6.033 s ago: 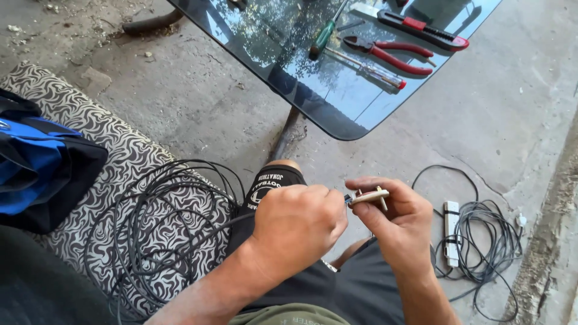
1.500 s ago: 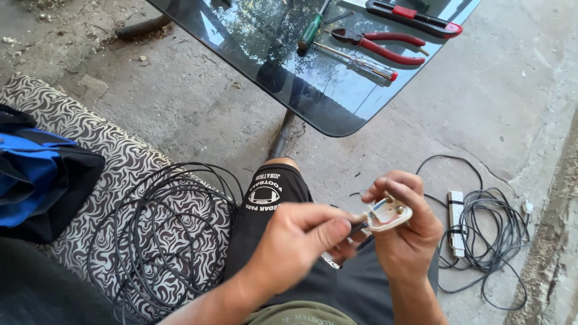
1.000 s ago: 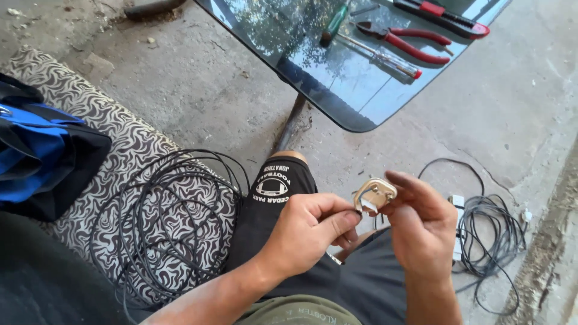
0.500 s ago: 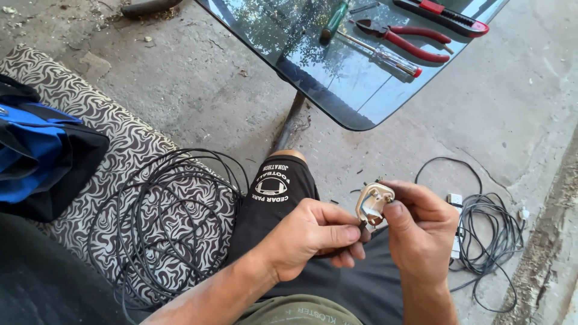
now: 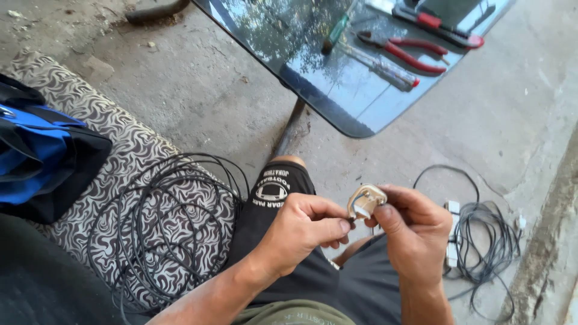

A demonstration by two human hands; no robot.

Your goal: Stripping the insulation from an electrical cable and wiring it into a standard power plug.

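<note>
Both hands hold a small metal clip (image 5: 365, 201) above the lap, the left hand (image 5: 301, 232) pinching its edge and the right hand (image 5: 409, 232) wrapped around it, so a firm, steady grip should keep it from slipping.

Bare forearms with no sleeves, both the left hand (image 5: 301, 232) and the right hand (image 5: 415, 232) ungloved and ringless; dark shorts (image 5: 271, 198) carry a white oval emblem with lettering.
</note>
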